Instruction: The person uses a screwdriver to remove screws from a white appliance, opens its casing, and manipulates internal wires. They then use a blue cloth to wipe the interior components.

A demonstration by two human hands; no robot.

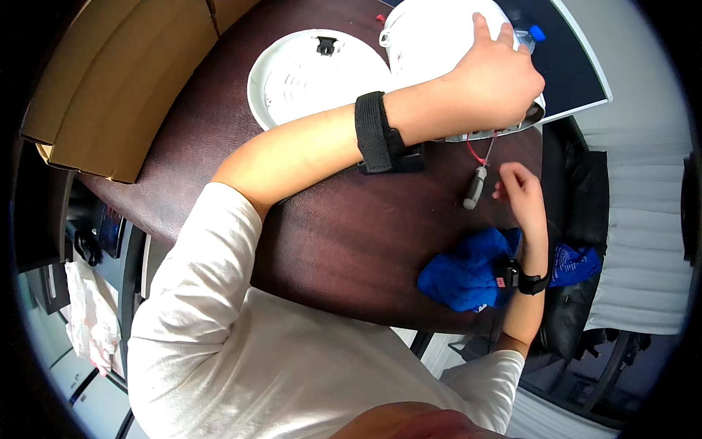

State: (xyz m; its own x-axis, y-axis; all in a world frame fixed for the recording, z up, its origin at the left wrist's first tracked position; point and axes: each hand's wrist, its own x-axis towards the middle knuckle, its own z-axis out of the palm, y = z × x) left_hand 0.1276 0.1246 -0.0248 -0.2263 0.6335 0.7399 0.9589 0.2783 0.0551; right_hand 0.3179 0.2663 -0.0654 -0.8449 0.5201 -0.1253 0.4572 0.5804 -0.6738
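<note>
My left hand [503, 73] reaches over a white appliance [431, 44], its fingers spread and bent on the top. The appliance's near underside edge is partly hidden by my arm, and a thin red wire [472, 152] hangs from it. A grey-handled screwdriver [475, 189] stands below that edge, its shaft pointing up toward the appliance. My right hand [518, 186] is just right of the screwdriver, apart from its handle, with fingers loosely curled; what is inside them, if anything, is hidden. A round white cover [300, 77] with a small black part [327, 45] lies to the left.
A blue cloth [461, 267] lies under my right forearm on the brown leather surface [322, 263]. A cardboard box [124, 88] stands at the upper left. A dark panel [570, 77] with a blue-capped bottle [534, 36] is behind the appliance. A black padded seat [578, 190] is at the right.
</note>
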